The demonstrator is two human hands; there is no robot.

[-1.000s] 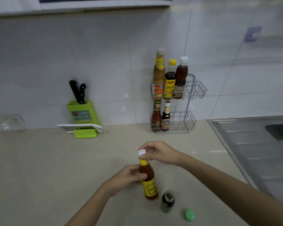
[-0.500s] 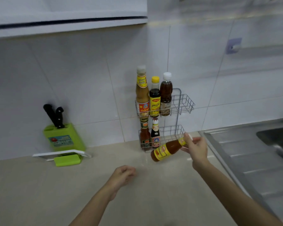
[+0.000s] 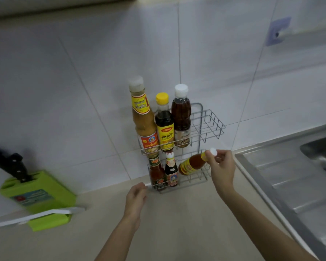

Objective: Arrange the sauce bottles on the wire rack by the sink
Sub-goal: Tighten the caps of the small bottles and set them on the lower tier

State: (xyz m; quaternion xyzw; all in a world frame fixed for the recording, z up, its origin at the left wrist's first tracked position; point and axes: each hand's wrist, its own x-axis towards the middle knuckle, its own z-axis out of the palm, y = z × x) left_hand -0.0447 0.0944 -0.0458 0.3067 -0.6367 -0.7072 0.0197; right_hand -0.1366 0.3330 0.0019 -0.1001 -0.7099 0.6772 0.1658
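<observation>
Your left hand hovers loosely curled and empty above the counter, just short of the wire rack. Your right hand pinches the orange sauce bottle at its white-capped neck, the body hanging beyond your fingertips. The bottle lies steeply tilted, long axis running cap up-right to base down-left, its base entering the rack's lower tier beside two standing bottles. Three taller bottles fill the upper tier against the tiled wall.

Six sauce bottles show, with one wire rack, one green knife block, one sink and two hands.
</observation>
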